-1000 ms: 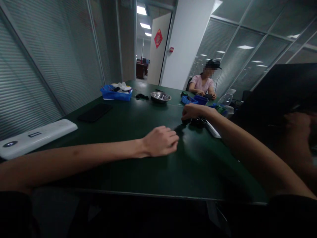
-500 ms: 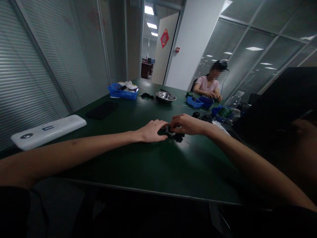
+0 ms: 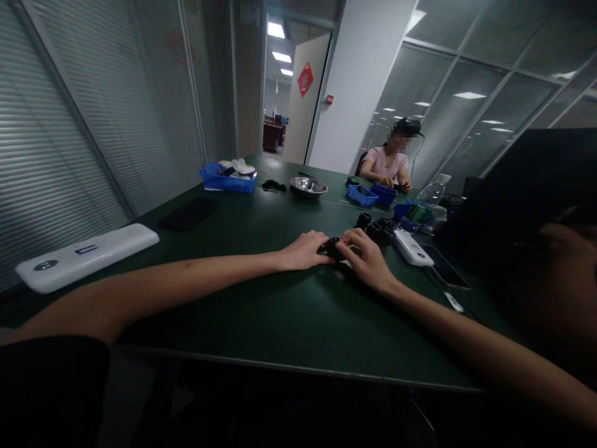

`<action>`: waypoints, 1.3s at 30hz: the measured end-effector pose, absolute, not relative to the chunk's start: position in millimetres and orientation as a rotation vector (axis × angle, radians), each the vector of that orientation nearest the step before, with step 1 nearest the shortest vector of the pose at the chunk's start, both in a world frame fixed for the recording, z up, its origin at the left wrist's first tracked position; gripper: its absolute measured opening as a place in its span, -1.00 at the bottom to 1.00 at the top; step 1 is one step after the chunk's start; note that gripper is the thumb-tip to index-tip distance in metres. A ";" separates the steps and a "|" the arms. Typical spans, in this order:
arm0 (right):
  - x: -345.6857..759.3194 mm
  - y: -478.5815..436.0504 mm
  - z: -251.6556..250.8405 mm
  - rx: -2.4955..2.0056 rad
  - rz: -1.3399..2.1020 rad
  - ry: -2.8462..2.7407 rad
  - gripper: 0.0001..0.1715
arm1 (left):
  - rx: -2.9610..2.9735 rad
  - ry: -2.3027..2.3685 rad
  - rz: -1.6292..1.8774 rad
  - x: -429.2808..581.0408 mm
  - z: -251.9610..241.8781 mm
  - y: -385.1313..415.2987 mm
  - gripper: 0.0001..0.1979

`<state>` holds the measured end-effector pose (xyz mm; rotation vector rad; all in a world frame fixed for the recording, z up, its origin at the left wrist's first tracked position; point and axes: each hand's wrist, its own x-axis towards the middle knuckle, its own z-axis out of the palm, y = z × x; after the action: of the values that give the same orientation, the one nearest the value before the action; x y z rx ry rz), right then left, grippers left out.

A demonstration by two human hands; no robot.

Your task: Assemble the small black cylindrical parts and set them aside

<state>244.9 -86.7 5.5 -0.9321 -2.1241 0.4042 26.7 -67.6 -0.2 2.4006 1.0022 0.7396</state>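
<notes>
Between my two hands, low over the green table, is a small black part with a rounded top; its exact kind cannot be made out. My left hand is closed on its left side, thumb toward me and fingers on the far side. My right hand pinches the right side with thumb and fingertips. Just beyond my right hand lie several black round parts in a cluster. Fingers cover much of the held part.
A white power bank and a phone lie to the right. At left are a long white device and a black flat object. Farther back stand a metal bowl, blue baskets, a bottle and a seated person.
Both hands have shifted slightly right. My right hand has turned and lowered, its wrist now nearer me. The black part now shows upright between the fingers. The view has shifted a little.
</notes>
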 end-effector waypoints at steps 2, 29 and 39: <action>243.2 -90.7 5.4 -0.897 0.369 -2.165 -0.67 | 2.336 0.989 0.776 20.3 -3.3 -64.5 -0.63; 199.7 -92.7 6.8 -0.680 0.338 -2.393 -0.65 | 2.139 0.847 0.813 -38.1 -1.5 -82.3 -0.36; 197.5 -89.3 0.8 -0.778 0.484 -2.226 -0.47 | 2.085 0.814 0.787 -39.3 -7.0 -75.8 -0.16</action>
<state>197.5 -89.3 0.8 -0.7780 -2.2262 0.4842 -39.3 -75.8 -7.0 2.0849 0.8143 0.7873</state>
